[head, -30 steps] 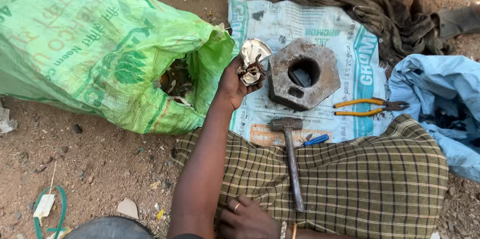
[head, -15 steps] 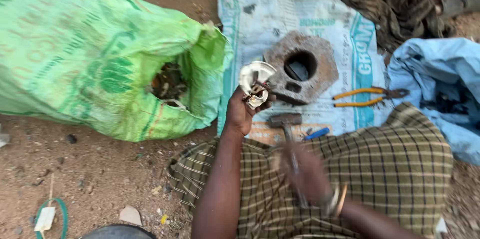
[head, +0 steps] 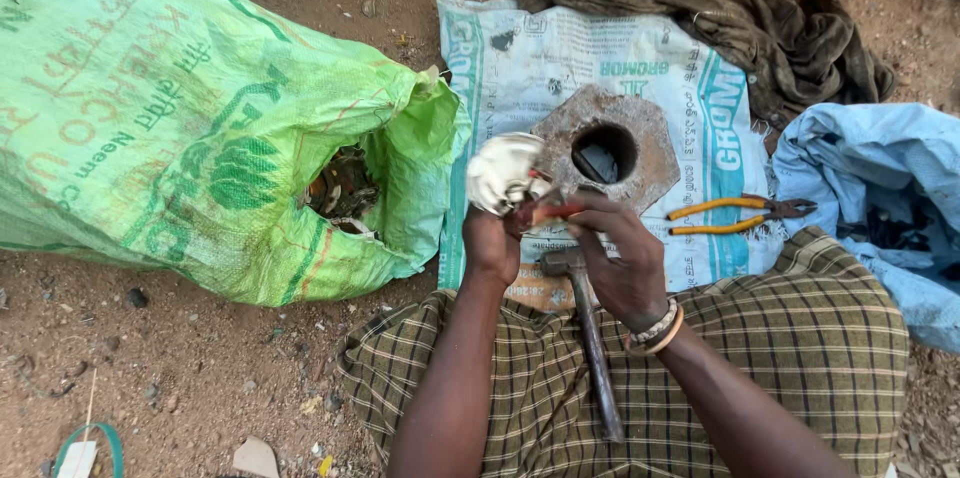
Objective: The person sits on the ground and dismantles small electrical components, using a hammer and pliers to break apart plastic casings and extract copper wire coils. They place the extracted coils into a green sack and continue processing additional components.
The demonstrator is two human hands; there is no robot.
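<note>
White scrap part in both hands

White scrap piece [head: 503, 173], 1 only, sat in my L hand [head: 492, 243], fingers wrapped tight, held up just above the mat [head: 520, 68]. R hand [head: 618, 260] pinched a small red bit [head: 556, 210] touching it, wrist bent in. Also: 1 hammer [head: 585, 328] on my lap, 1 pliers [head: 738, 215], 1 rusty iron block [head: 605, 148], 1 green sack [head: 190, 118].

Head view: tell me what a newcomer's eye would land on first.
The big green sack fills the left, its mouth gaping open toward the middle. At centre the left hand holds up a white scrap part while the right hand works at it, in front of a rusty octagonal iron block. Yellow-handled pliers lie to the right.
</note>
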